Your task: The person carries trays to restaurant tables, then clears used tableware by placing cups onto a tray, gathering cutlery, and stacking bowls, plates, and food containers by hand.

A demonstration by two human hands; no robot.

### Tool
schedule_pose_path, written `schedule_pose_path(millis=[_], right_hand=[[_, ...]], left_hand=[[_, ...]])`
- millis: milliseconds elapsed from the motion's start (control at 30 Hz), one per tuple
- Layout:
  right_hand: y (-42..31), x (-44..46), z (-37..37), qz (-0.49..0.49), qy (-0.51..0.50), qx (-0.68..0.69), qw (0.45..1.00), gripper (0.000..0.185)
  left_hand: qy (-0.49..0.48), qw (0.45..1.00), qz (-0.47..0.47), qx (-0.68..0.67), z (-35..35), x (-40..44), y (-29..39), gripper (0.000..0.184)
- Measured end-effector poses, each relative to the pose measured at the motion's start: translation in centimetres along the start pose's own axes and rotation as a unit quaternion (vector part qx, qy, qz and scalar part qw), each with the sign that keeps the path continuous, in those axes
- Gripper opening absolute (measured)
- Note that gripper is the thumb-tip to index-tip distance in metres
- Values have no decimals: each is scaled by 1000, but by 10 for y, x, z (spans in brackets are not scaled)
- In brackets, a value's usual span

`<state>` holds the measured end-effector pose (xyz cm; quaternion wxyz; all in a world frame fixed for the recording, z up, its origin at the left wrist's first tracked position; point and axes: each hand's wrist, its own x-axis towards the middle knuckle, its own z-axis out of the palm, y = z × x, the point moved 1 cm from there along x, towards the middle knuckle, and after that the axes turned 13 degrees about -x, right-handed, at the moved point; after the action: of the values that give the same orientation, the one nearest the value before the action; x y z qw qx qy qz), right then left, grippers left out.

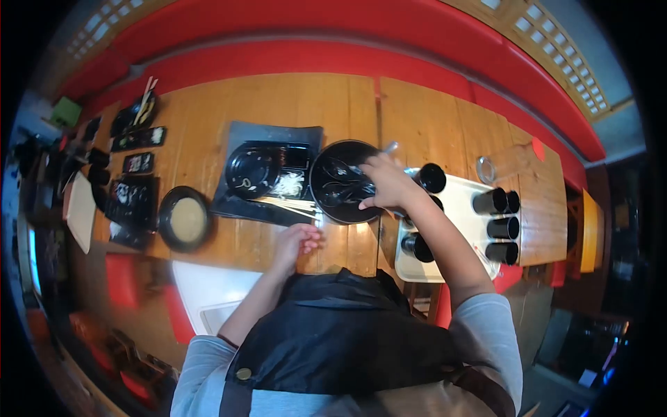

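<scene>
My right hand (385,182) reaches over a large black bowl (346,216). Its thumb and fingers are spread apart above black spoons (337,172) lying inside; I make out nothing gripped between them. A pale, shiny handle-like piece (390,147) pokes out past the rim beside that hand. My left hand (303,240) hovers at the table's near edge, fingers loosely curled in, with no object visible in it. Just beyond it, several wooden chopsticks (288,203) lie across a dark tray (233,201), which also carries a black round dish (251,171).
At right, a cream tray (455,240) holds several black cups (502,228); a clear glass (486,169) is behind it. Left of the dark tray sits a black bowl of pale liquid (187,219). Farther left are used black dishes (132,198) and a bowl with chopsticks (135,115).
</scene>
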<state>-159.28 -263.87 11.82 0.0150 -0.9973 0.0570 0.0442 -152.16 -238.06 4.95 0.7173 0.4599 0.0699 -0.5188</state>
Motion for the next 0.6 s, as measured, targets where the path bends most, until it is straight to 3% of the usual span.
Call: schedule_pose_path(millis=[33, 100, 133, 233, 300, 367, 400, 467, 500, 567, 600], right_hand=[[1, 3, -1, -13, 7, 2, 1000, 67], [4, 7, -3, 35, 134, 108, 984, 52], [6, 13, -7, 30, 189, 139, 972, 31], [7, 51, -11, 42, 193, 140, 970, 22], [-6, 85, -13, 42, 167, 174, 970, 18], [-15, 124, 9, 22, 155, 166, 974, 20], [-16, 146, 25, 14, 126, 138, 982, 21], [-22, 172, 41, 44, 97, 99, 989, 22], [-22, 181, 46, 39, 96, 95, 990, 22], [-21, 203, 55, 46, -76, 93, 992, 24], [-17, 214, 67, 37, -77, 88, 992, 24]], left_hand=[[62, 997, 7, -54, -4, 2, -8, 17], [150, 978, 33, -140, -19, 4, -15, 17], [178, 968, 53, -171, -42, 10, -20, 18], [229, 941, 99, -226, -72, 16, -8, 18], [213, 942, 115, -232, -81, 22, 2, 17], [188, 958, 184, -112, -87, 28, 9, 9], [183, 959, 187, -113, -85, 31, 12, 9], [252, 949, 191, -16, -82, 34, 12, 3], [235, 952, 194, -25, -86, 37, 10, 2], [231, 950, 206, -37, -90, 45, 8, 2], [225, 949, 215, -40, -95, 51, 8, 2]])
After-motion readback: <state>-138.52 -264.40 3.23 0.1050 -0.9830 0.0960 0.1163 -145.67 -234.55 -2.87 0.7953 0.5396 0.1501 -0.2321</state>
